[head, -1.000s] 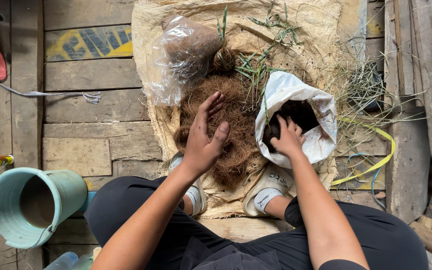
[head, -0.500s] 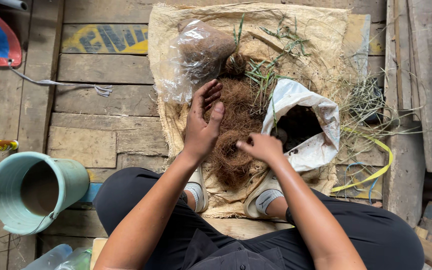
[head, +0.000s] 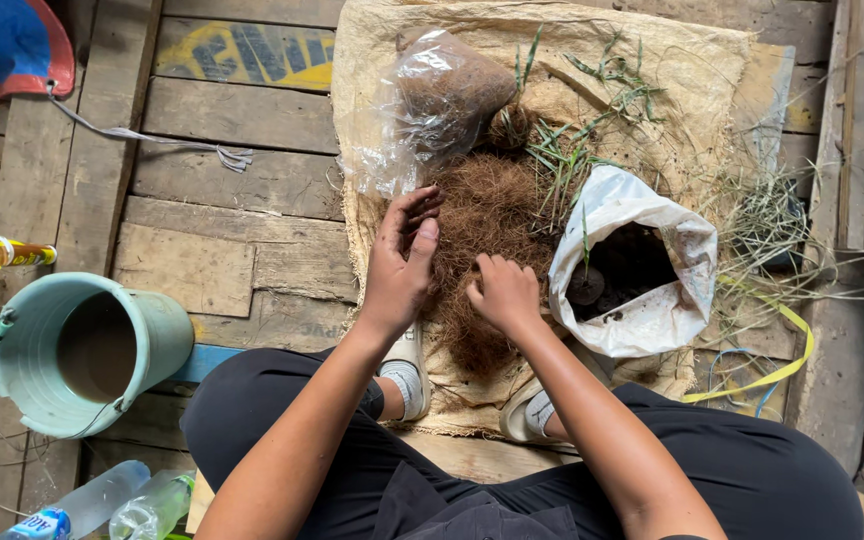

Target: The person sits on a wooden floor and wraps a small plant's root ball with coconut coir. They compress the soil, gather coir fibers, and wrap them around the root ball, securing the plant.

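A mound of brown coir fibre [head: 492, 215] lies on a tan sack cloth [head: 672, 80] in front of my crossed legs. My left hand [head: 400, 262] rests against the mound's left side, fingers apart and slightly bent. My right hand [head: 502, 292] sits on the near part of the mound with its fingers curled down into the fibre; what is inside them is hidden. Just to the right of that hand stands a white plastic bag [head: 652, 320], open at the top and holding dark soil [head: 627, 265].
A clear plastic bag [head: 432, 100] with more fibre lies beyond the mound, with green grass blades [head: 567, 155] beside it. A teal bucket [head: 167, 330] stands at my left, plastic bottles [head: 92, 505] near it. A yellow strap [head: 767, 372] curls at the right. Wooden planks lie underneath.
My right hand has come out of the white bag and moved left onto the fibre mound. My left hand has stayed on the mound's left side.
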